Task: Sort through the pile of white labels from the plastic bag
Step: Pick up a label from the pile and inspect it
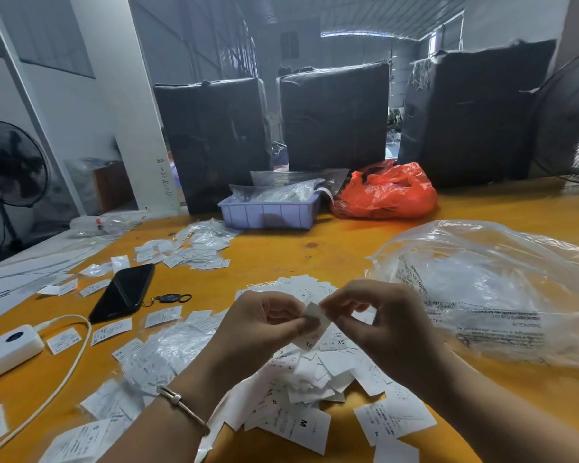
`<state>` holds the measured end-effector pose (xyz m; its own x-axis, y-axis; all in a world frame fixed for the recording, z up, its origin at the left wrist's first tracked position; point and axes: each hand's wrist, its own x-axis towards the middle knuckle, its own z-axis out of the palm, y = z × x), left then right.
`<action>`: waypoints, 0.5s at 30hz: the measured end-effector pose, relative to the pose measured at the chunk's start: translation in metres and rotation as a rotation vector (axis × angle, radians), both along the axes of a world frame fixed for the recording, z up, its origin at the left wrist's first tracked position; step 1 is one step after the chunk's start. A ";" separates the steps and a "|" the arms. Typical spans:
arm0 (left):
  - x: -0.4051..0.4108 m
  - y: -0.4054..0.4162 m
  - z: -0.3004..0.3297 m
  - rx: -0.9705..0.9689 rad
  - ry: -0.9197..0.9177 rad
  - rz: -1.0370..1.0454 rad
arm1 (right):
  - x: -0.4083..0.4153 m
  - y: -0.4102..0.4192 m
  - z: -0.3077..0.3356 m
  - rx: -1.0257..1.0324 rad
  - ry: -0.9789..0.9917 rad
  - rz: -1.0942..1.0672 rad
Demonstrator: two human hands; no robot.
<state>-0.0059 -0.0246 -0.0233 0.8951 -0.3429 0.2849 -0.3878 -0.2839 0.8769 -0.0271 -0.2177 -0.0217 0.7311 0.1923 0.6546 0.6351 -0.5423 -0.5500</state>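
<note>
Both hands meet at centre frame: the left hand (264,324) and right hand (380,317) each pinch one white label (316,316) between thumb and fingertips, above the pile of labels (301,379) on the yellow table (281,252). The clear plastic bag (502,295) lies at right.

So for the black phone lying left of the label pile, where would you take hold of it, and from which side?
Grip the phone across its two long edges near the middle, coming down from above. It lies flat and face up on the table, so only those thin sides offer purchase. Its near end carries a keyring charm and sits by labels, so I'd avoid gripping there.
</note>
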 end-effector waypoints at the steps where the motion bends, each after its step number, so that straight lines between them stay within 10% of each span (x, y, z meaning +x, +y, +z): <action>1: -0.001 0.000 0.000 -0.008 0.000 0.000 | 0.000 0.001 -0.001 -0.017 0.019 0.027; 15: -0.002 0.001 0.003 -0.063 0.050 0.004 | 0.001 0.001 0.001 0.127 0.113 0.103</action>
